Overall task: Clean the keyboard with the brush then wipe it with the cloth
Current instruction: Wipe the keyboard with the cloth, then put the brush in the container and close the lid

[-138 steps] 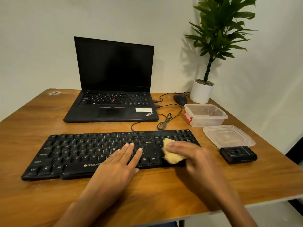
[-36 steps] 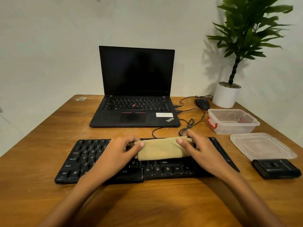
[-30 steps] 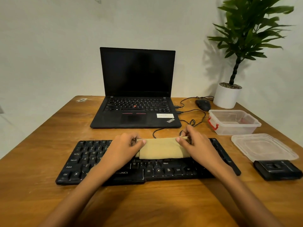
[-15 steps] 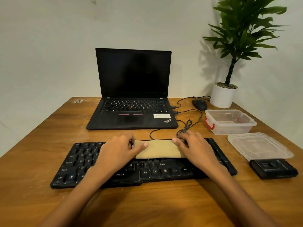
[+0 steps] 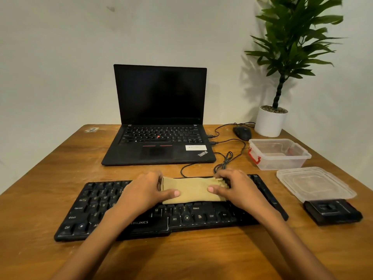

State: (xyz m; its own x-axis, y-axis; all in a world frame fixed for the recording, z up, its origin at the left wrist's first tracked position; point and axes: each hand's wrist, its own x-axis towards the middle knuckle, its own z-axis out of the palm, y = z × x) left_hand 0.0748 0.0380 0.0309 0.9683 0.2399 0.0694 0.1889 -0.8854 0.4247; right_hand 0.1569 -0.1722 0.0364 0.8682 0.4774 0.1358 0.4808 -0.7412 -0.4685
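Tan cloth (image 5: 191,190) lies folded on the keyboard (image 5: 96,203), pinched at each end by left hand (image 5: 145,190) and right hand (image 5: 236,188).

Single head view, wide-angle, close above keyboard (image 5: 96,203), facing forward-down toward wall (image 5: 60,57).

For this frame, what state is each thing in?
Laptop: open, screen dark.
Container: open, lid off.
Lid: lying beside the container.
Cloth: folded, lying on the keyboard.
Left hand: grips the cloth's left end.
Right hand: grips the cloth's right end.
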